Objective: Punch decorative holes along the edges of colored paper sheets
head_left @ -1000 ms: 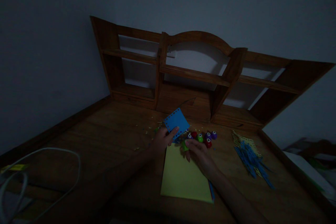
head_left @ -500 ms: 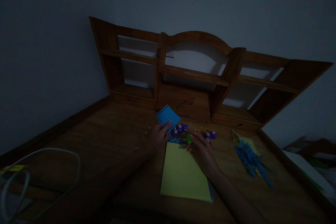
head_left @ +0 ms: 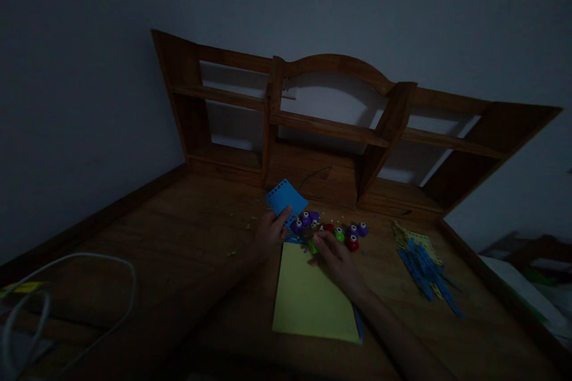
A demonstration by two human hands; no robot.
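My left hand pinches a small blue paper card with punched holes along its edges, holding it tilted just above the wooden desk. My right hand rests at the top edge of a yellow sheet, fingers curled round a small green punch. Several small round craft punches in purple, red and green lie in a cluster just beyond both hands. The room is very dim.
A pile of blue paper strips on yellow punched paper lies at the right. A wooden shelf unit stands along the back of the desk. A white cable loops at the left. Small paper bits dot the desk.
My left hand moved the blue card a little left and back. My right hand reached forward among the punches, then drew back to the yellow sheet's top edge with the green punch.
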